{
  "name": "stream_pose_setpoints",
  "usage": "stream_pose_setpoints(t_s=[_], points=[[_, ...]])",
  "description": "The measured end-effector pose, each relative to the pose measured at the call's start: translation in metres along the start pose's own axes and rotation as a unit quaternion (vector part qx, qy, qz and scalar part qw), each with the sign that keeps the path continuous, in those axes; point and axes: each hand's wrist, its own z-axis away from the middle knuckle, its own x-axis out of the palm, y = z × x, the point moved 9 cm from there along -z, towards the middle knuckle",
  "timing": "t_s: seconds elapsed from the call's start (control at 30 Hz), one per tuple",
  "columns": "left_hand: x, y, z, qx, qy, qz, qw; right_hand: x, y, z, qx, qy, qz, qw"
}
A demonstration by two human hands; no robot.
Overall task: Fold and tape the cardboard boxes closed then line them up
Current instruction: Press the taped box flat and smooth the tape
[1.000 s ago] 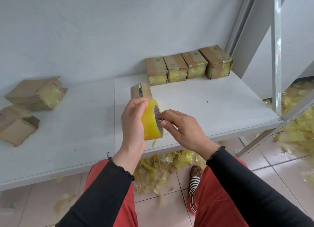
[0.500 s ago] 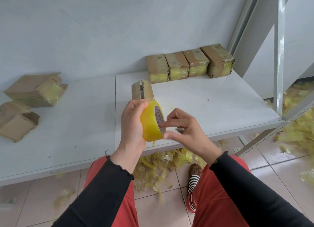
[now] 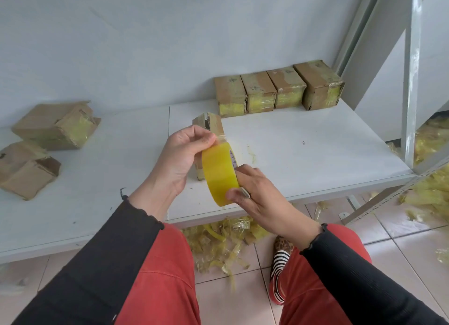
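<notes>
Pale wall [image 3: 145, 45] backs a white table [image 3: 303, 159], with a metal rack post [image 3: 410, 81] at the right and a tiled floor [image 3: 243, 300] littered with yellow tape scraps [image 3: 218, 237].

4 taped boxes [image 3: 277, 89] sit in a row, touching, at the table's back edge. 3 loose boxes [image 3: 41, 142], flaps not shut, lie well apart at the far left. 1 small box [image 3: 210, 124] stands upright just behind the hands, its top seam gaping.

Yellow tape roll [image 3: 218, 174] is held above the table's front edge. The right hand [image 3: 255, 196] curls round its lower rim; the left hand [image 3: 182, 159] pinches the free tape end [image 3: 220, 140] at the top.

Judging by looks, the roll is light and stiff, best held by rim or core; the tape is thin, sticky and prone to folding on itself. Boxes look light, slightly crushable, best held by their flat sides.
</notes>
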Motion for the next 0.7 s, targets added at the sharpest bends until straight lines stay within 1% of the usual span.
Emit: stream_pose_setpoints(t_s=[0.07,0.13,0.2,0.3,0.33,0.37,0.43,0.5,0.6,0.7], points=[[-0.005,-0.001,-0.005,-0.002,0.02,0.01,1.0,0.01,-0.002,0.003,0.006,-0.02,-0.008,1.0],[-0.008,-0.005,-0.01,-0.003,0.031,0.024,0.999,0.019,0.001,0.006,0.043,-0.042,-0.083,0.995],[-0.011,-0.005,-0.018,0.006,0.048,0.027,0.998,0.021,0.004,0.009,0.087,-0.033,-0.146,0.985],[-0.041,0.013,-0.048,0.026,0.129,0.075,0.988,0.027,0.006,0.018,0.144,-0.018,-0.203,0.968],[-0.051,0.019,-0.061,0.03,0.144,0.086,0.985,0.033,0.008,0.023,0.161,-0.019,-0.226,0.961],[-0.058,0.024,-0.075,0.029,0.147,0.084,0.985,0.039,0.009,0.028,0.173,-0.02,-0.245,0.954],[-0.063,0.023,-0.1,0.021,0.128,0.042,0.991,0.044,0.006,0.032,0.184,-0.009,-0.285,0.941],[-0.057,0.018,-0.119,0.03,0.105,0.008,0.994,0.036,0.005,0.027,0.196,0.027,-0.318,0.927],[-0.046,0.016,-0.143,0.064,0.088,0.005,0.994,0.018,0.007,0.012,0.202,0.085,-0.308,0.926],[-0.036,0.007,-0.161,0.079,0.065,0.009,0.995,0.008,0.008,-0.002,0.201,0.11,-0.304,0.925]])
